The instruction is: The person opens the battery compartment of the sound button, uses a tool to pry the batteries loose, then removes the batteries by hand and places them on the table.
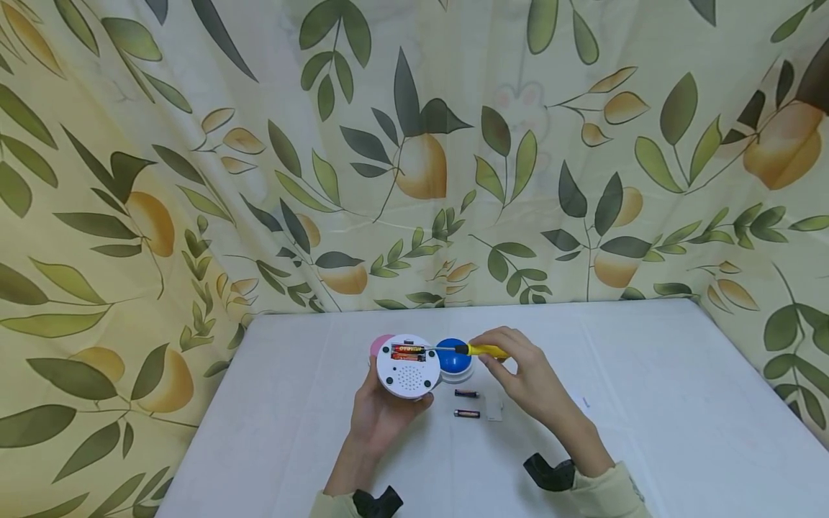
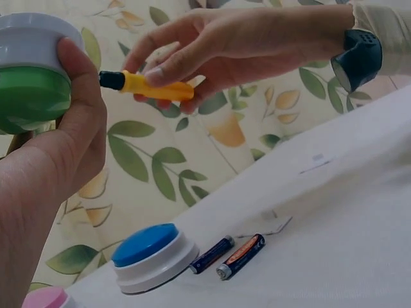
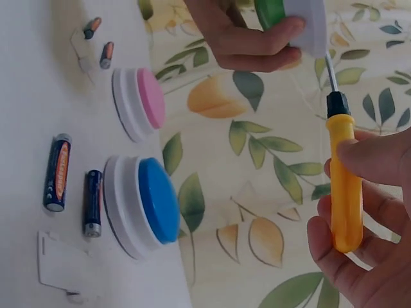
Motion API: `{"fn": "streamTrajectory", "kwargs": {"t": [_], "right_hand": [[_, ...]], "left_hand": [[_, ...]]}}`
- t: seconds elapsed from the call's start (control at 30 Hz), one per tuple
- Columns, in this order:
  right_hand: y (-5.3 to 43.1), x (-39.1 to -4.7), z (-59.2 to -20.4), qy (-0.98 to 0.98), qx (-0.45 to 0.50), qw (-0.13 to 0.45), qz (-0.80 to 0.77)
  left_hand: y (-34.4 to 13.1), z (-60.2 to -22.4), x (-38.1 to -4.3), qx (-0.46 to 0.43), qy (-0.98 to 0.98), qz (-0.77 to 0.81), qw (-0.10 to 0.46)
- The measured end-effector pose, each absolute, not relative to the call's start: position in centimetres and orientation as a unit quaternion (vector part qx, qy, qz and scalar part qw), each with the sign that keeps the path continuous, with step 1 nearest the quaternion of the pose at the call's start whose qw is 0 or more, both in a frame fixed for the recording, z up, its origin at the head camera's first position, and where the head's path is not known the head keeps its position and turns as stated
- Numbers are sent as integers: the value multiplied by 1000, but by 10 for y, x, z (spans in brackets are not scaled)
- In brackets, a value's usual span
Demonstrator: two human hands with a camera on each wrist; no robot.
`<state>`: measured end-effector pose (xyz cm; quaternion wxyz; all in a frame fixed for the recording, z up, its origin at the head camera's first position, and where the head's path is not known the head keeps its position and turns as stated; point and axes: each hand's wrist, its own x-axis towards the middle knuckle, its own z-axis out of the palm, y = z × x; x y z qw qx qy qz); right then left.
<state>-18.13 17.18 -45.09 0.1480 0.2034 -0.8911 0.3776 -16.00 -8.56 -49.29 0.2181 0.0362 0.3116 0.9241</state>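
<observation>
My left hand (image 1: 382, 417) holds up a round white push-button device (image 1: 409, 381), its underside turned toward me. In the left wrist view its green dome (image 2: 32, 99) points down. The battery compartment in the underside lies open, with orange-and-black batteries (image 1: 408, 356) inside. My right hand (image 1: 526, 370) pinches the yellow handle of a screwdriver (image 3: 345, 186) between thumb and fingers. The metal shaft points left, and its tip is right at the compartment's right end in the head view. Part of the green dome is hidden by my left fingers.
On the white table stand a blue button device (image 3: 157, 202) and a pink one (image 3: 151, 99). Near the blue one lie two loose batteries (image 3: 58, 172) and a white battery cover (image 3: 61, 260). Smaller batteries (image 3: 107, 55) lie beyond, by the pink one. A patterned curtain (image 1: 414, 180) hangs behind.
</observation>
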Motion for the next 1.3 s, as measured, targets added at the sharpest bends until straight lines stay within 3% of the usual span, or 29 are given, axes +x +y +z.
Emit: {"fn": "streamTrajectory", "kwargs": {"t": [0.27,0.97,1.3], "right_hand": [[170,-182,-453,-885,204,133,397],[179,-175,-437,-893,245,236,295],[173,-177,-445,-892,226,186,345]], "left_hand": [[-83,-496,-160,36,315,918,236],[-86,-491,-160,48,318,917,237],[-85,-491,-158,40,256,936,239]]}}
